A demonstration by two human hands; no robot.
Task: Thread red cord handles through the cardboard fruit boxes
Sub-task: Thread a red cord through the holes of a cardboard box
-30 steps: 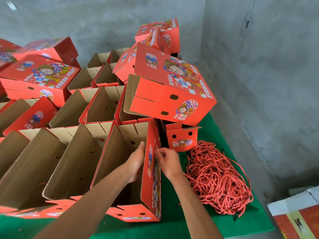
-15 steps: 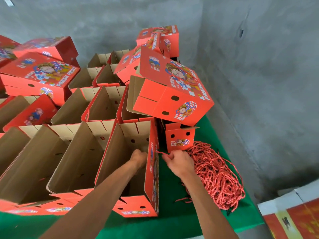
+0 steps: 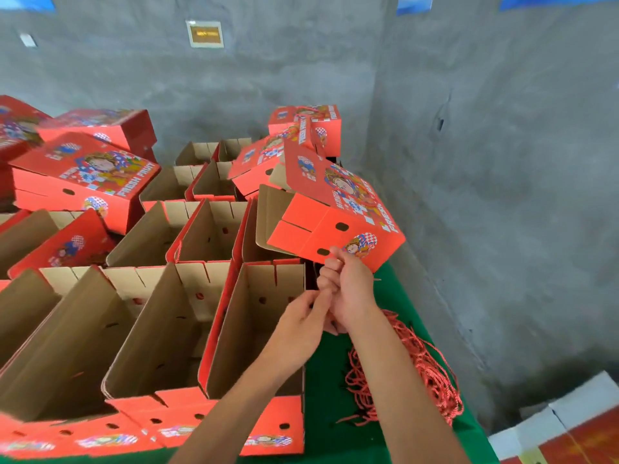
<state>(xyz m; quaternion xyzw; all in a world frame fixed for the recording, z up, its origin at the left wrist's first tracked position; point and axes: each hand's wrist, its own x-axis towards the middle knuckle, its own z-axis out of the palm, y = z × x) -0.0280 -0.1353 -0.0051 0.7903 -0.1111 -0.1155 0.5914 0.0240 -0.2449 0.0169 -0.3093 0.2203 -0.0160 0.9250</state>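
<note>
Both hands together at the upper right edge of the nearest open fruit box (image 3: 254, 333), raised above its right wall. Right hand (image 3: 348, 289) fisted, fingers curled tight, apparently round a cord end; the cord itself is hidden inside the fist, so cannot confirm. Left hand (image 3: 301, 323) just beside and touching it, fingers pinched toward the same spot; what they pinch is not visible

Pile of red cord handles (image 3: 418, 373) lies on the green table cover (image 3: 395, 296) right of the box, mostly behind the right forearm. Punched holes show on the box's inner walls and on its folded-down front flap (image 3: 268, 426). A closed printed box (image 3: 338, 216) tilts overhead, resting on the open ones, its lower corner just above the right fist

Judgement: step in hand is readying one cord end for feeding through a wall hole

To do it well:
- keep the tip short and stiff between thumb and finger so it does not fray or bend at the hole
- steady the wall from inside with the left hand while the right pushes from outside
- draw one cord clear of the pile first; tangled neighbours will drag
- mind the tilted box above; a knock could tip it
</note>
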